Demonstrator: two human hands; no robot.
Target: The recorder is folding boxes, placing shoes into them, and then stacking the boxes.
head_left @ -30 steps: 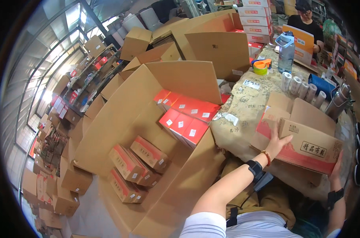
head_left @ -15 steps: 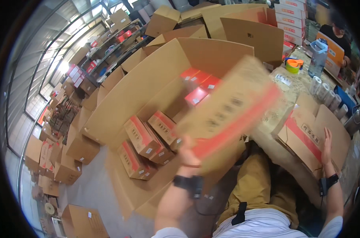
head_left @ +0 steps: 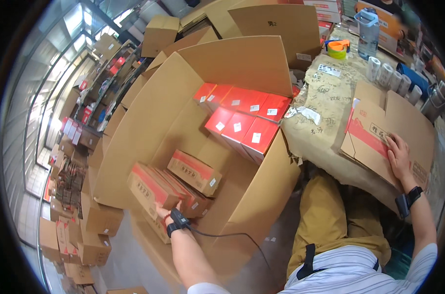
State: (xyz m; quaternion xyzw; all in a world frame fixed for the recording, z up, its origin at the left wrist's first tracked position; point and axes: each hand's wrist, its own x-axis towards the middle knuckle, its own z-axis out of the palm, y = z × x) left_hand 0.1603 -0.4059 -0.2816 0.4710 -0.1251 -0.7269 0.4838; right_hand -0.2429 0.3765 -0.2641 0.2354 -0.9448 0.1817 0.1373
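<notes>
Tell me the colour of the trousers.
The trousers are mustard yellow, seen in the head view.

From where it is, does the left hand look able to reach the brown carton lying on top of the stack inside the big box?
Probably yes: left hand rests beside it, brown carton uncovered.

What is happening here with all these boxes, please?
A person is packing small cartons into a large open cardboard box. The left hand presses a brown carton with a red stripe among others at the bottom. The right hand rests flat on a similar open carton on the paper-covered table. Red boxes are stacked inside, higher up.
</notes>
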